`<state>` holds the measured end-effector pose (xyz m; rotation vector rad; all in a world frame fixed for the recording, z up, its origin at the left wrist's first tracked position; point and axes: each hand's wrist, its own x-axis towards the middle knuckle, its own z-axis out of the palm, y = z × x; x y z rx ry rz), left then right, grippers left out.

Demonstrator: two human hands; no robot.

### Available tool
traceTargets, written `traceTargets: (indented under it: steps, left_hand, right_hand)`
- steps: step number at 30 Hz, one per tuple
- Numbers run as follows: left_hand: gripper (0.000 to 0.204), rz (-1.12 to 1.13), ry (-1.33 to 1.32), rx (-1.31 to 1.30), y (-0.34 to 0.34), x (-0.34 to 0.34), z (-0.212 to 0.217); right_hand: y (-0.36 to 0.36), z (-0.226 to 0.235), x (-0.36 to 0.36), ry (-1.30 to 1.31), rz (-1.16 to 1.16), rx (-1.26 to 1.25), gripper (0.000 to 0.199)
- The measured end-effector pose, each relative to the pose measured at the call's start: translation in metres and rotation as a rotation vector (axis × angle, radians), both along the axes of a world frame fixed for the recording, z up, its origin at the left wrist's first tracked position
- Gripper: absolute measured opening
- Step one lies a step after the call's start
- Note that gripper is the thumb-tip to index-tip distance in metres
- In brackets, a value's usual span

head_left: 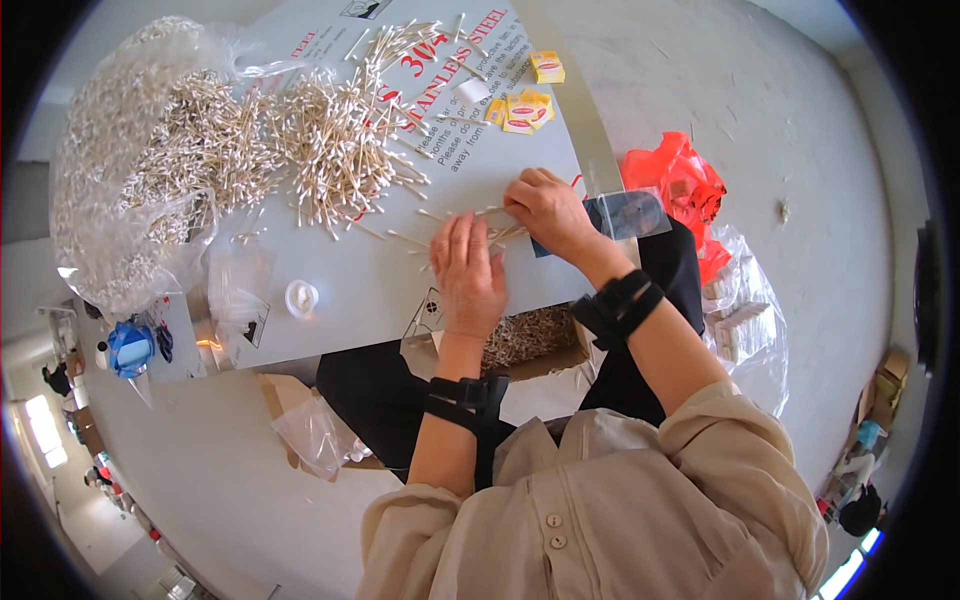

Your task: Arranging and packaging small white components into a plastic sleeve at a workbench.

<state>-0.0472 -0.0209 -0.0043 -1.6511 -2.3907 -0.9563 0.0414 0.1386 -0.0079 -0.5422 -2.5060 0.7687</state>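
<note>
Loose cotton swabs (405,238) lie on the grey sheet-covered table (360,290) around both hands. My left hand (467,270) rests over a few of them near the table's front edge, its fingers stretched out and close together. Just to its right, my right hand (550,208) is closed, fingers curled down, with swab sticks (510,232) running in under it; its fingertips are partly hidden. Farther left a big heap of cotton swabs (335,150) spreads out of a clear plastic bag (95,200) full of more swabs.
Yellow packets (528,110) and a white cylindrical piece (472,92) sit toward the back. A small round white container (301,298) stands front left. Below the edge is a cardboard box of swabs (535,335). Right of the table are a red plastic bag (675,175) and a clear bag of white packs (745,325).
</note>
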Motion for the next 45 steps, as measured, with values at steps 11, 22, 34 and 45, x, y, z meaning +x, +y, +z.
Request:
traceTargets:
  steps: [11,22,34,45]
  left_hand:
    - [0.034,-0.105,0.007,-0.204,-0.027,-0.08,0.021]
    - [0.015,0.152,0.048,-0.068,-0.002,-0.077,0.005]
    - [0.021,-0.023,-0.258,0.124,0.026,-0.041,0.014]
    - [0.013,-0.145,0.036,-0.303,-0.018,-0.065,0.027]
  right_hand:
    - [-0.024,0.002,0.024,0.075,-0.029,-0.004,0.021]
    - [-0.027,0.001,0.046,0.101,-0.156,0.002,0.009]
    - [-0.045,0.003,0.039,0.097,-0.119,-0.002,0.012]
    - [-0.042,0.002,0.041,0.119,-0.116,-0.032,0.013]
